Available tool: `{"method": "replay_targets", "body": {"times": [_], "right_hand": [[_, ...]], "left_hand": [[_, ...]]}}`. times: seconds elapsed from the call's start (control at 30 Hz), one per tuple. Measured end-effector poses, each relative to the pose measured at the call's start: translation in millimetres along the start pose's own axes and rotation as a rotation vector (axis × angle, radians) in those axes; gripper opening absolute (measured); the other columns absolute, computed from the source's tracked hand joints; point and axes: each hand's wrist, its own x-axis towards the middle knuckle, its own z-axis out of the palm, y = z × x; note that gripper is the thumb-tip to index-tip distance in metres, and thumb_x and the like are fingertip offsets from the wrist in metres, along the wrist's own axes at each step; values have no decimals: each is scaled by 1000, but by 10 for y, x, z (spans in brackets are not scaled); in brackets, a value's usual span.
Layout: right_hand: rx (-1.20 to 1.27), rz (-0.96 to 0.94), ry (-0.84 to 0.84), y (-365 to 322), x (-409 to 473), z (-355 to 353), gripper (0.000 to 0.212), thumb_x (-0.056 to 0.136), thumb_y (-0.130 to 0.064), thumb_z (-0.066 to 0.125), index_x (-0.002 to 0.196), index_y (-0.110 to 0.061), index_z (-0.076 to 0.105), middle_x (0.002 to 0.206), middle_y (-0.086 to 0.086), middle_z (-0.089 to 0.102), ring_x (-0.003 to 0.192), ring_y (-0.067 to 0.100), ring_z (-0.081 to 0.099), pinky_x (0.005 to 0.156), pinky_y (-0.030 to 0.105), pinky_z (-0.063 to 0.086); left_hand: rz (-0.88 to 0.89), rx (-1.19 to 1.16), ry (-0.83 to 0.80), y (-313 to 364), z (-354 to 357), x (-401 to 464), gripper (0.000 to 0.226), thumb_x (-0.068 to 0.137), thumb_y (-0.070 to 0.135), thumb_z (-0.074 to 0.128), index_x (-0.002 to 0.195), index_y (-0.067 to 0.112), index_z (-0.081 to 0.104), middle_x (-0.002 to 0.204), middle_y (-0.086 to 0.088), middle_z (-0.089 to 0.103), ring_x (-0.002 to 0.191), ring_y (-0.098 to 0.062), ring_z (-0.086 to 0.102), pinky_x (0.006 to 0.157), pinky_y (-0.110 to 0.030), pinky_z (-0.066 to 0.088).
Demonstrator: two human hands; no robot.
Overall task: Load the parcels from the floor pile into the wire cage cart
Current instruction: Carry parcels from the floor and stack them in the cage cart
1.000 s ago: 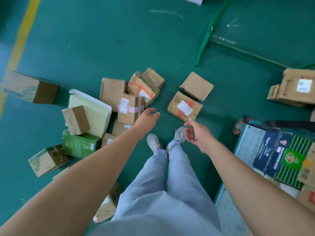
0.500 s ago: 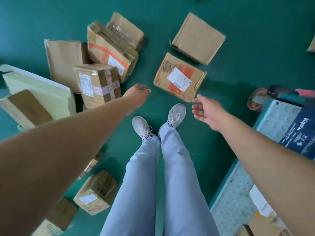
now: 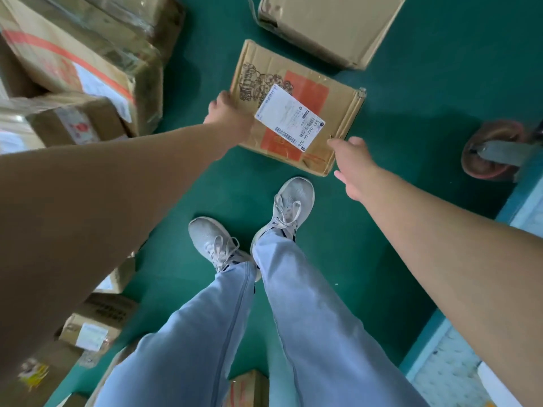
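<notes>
Left fingers (image 3: 221,99): curled over the left edge of the flat parcel, gripping it.
Left hand (image 3: 227,114): at 9 o'clock of the parcel, wrist lying across its near-left corner.
Right fingers (image 3: 333,141): loosely spread, holding nothing, tips touching or just beside the parcel's near-right corner; contact not clear.
Right hand (image 3: 354,161): at 4 o'clock of the parcel, back facing up.
Flat parcel (image 3: 329,101): brown cardboard with an orange panel and a white shipping label (image 3: 289,116), lying flat on the green floor (image 3: 411,83) at 12 o'clock of the shoes.
Shoes (image 3: 291,201): two grey lace-up trainers below pale blue trousers, near the parcel's front edge.
Plain box (image 3: 329,24): at 12 o'clock of the flat parcel, apart from it.
Taped boxes (image 3: 82,60): piled at 9 to 10 o'clock, one with a red stripe.
Small boxes (image 3: 97,321): at 7 o'clock, partly hidden under the left arm.
Cart wheel (image 3: 493,151): reddish caster at 3 o'clock.
Cart base (image 3: 440,362): pale dimpled deck with a teal rim at 4 to 5 o'clock.
</notes>
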Motion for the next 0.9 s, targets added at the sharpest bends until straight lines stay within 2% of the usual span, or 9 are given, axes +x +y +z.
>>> {"method": "replay_targets", "body": {"times": [0.03,0.17,0.3,0.43,0.5,0.57,0.7,0.83,0.9], "right_hand": [[6,-1,-5,50,100,28,57,102,-31,58,153,-20,34,141,-7,49,107,8,50,111,38,40],[36,10,-51,129,204,64,46,102,-28,60,143,-23,40,103,-18,51,97,4,52,102,33,37],[84,1,-79,183,-143,-38,40,100,-31,63,136,-23,46,110,-11,62,94,4,58,74,24,40],[142,10,-33,271,-842,-221,35,98,-31,63,129,-23,49,117,0,66,99,14,63,67,28,39],[174,-3,9,303,-1334,-345,31,99,-29,62,126,-21,50,116,1,64,96,14,61,64,27,36],[207,-14,36,386,-1751,-460,30,98,-28,63,124,-21,51,118,2,64,98,14,61,64,28,37],[296,-56,90,518,-2773,-670,32,98,-25,64,127,-20,50,120,-1,61,98,13,59,71,28,38],[397,-94,165,724,-3784,-857,55,97,-25,65,146,-17,41,133,2,58,114,20,57,85,30,39],[475,-107,191,889,-4402,-993,67,97,-26,65,154,-17,32,137,0,54,117,19,52,93,33,35]], "left_hand": [[-11,-5,4,-10,57,83,60,97,27,48,155,26,31,140,-4,47,107,-24,53,71,-35,46],[-78,-46,-19,-32,100,216,60,96,32,52,153,26,35,137,-2,48,109,-21,49,78,-36,44],[-138,-40,-97,-16,-32,-92,57,98,32,53,152,25,35,128,-2,53,110,-20,51,78,-35,44],[-137,-44,-139,3,-297,-807,60,97,33,55,153,24,34,129,-4,54,117,-24,54,97,-43,48],[-110,-80,-141,22,-507,-1280,60,97,36,59,150,24,33,118,-1,55,111,-22,55,85,-37,48],[-103,-142,-130,8,-677,-1705,57,97,39,61,144,24,33,113,0,56,105,-21,57,77,-36,48],[-33,-220,-78,51,-1076,-2627,42,96,44,64,121,24,36,108,-1,57,99,-20,59,84,-42,54],[69,-213,-100,102,-1428,-3588,42,97,44,64,124,21,40,113,-2,58,97,-20,57,86,-40,53],[150,-185,-133,100,-1623,-4161,50,98,43,63,136,19,42,111,2,57,97,-17,56,87,-36,51]]}}
